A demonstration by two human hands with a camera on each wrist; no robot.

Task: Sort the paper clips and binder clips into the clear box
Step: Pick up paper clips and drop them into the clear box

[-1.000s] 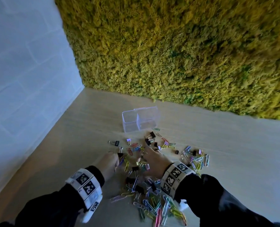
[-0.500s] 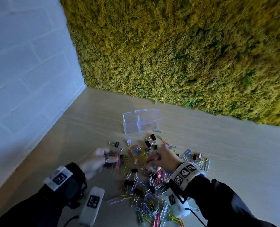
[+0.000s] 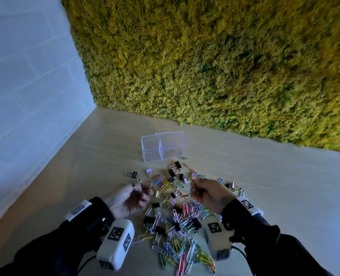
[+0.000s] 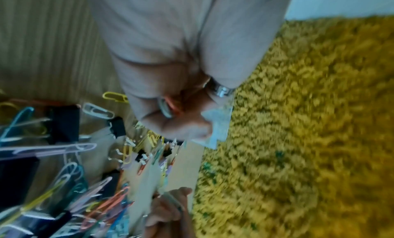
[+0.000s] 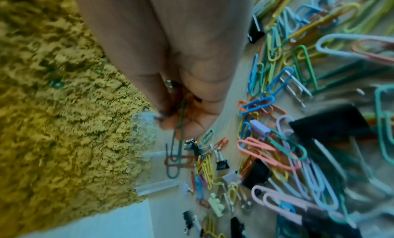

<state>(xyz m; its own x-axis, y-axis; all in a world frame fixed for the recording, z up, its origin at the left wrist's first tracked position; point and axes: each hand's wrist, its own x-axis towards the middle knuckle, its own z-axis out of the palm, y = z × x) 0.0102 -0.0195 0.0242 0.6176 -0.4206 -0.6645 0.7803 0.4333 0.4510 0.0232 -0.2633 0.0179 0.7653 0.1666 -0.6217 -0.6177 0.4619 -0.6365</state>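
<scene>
Two hands work over a wooden table (image 3: 264,176) in the head view. The left hand (image 3: 128,198), fingers curled, sits at about 8 o'clock from the heap of paper clips (image 3: 177,236); what it holds I cannot tell here. The right hand (image 3: 209,193), at 2 o'clock from the heap, pinches a dark green paper clip (image 3: 187,195) that dangles from its fingertips. The clear box (image 3: 163,145) stands at 12 o'clock, well apart from both hands, with small black binder clips (image 3: 175,169) scattered between.

Left wrist view — blurred: the fingers are folded into the palm, and whether they grip a clip is unclear.

Right wrist view: thumb and fingers close on the green clip (image 5: 175,154), which hangs down — the moss wall (image 5: 64,123) at 9 o'clock.
</scene>
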